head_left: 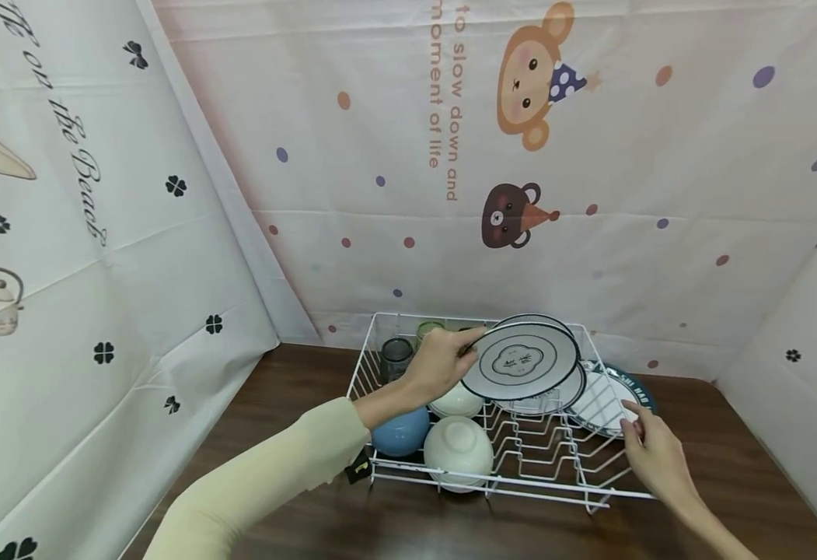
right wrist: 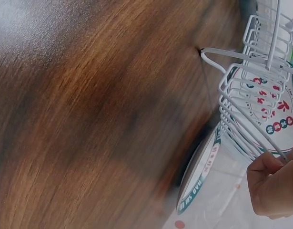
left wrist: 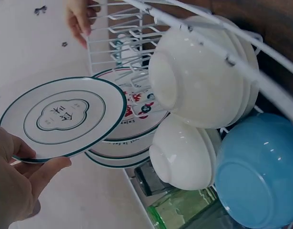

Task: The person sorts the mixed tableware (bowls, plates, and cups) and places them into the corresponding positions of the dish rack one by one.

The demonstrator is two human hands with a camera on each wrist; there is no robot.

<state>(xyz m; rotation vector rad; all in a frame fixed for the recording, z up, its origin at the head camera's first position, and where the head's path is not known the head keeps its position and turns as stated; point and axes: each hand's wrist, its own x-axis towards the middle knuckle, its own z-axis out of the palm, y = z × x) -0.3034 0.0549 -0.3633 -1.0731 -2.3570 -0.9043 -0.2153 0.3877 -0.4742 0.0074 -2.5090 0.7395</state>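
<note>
Wooden table (head_left: 296,389): dark brown top, walled on three sides by printed cloth backdrops (head_left: 394,140).

Wire dish rack (head_left: 513,486): white, stands on the table near the back cloth; upright slots on its right half, bowls and glasses on its left.

Left arm: pale yellow sleeve (head_left: 268,467), reaches in from the lower left over the rack's front left corner.

Held plate (head_left: 520,360): white with a dark green rim and a cloud-shaped mark at its centre. Tilted, lifted above the rack's slots, just in front of the plates standing there. Left hand (head_left: 439,362) pinches its left rim, thumb on the marked face and fingers (left wrist: 46,171) curled behind.

Racked plates (left wrist: 132,129): at least two, same green rim, one with red and blue figures, leaning in the slots behind the held plate.

Outer plate (head_left: 625,389): dark-bordered with lettering on the rim, leaning against the outside of the rack's right end.

Right hand (head_left: 653,451): at the rack's right end, fingertips (right wrist: 265,164) curled onto the upper wire of that end, gripping it lightly.

White bowls (head_left: 459,447): two, tipped on their sides, front left of the rack, one behind the other.

Blue bowl (head_left: 399,432): on its side, just left of the white bowls.

Glasses: one dark (head_left: 396,356), one green (head_left: 427,330), back left corner of the rack.
</note>
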